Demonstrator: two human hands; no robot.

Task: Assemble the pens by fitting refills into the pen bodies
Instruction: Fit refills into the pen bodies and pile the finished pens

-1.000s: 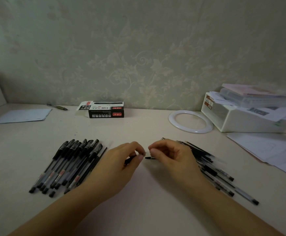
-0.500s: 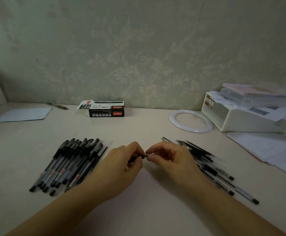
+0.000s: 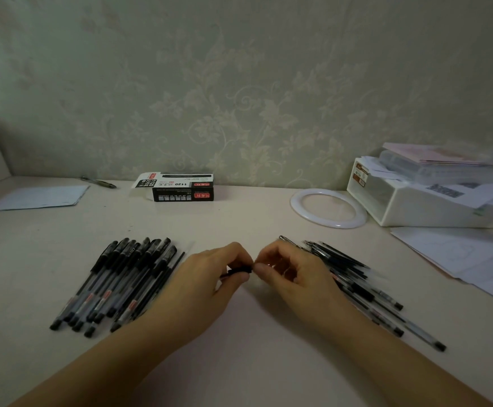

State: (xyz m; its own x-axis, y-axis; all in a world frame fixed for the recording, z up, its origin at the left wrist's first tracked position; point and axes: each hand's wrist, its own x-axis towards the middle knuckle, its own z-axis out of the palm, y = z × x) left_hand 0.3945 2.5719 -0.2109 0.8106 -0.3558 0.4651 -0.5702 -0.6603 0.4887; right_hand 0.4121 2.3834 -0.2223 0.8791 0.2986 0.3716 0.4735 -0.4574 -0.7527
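A pen body is pinched between both hands, left hand and right hand; if misaligned, the refill could be bent.

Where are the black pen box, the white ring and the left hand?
black pen box (image 3: 182,191), head view, front face.
white ring (image 3: 296,198), head view, left rim.
left hand (image 3: 210,277), head view, back of hand.

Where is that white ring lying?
In the head view, the white ring lies flat on the table's far right, beside the white box.
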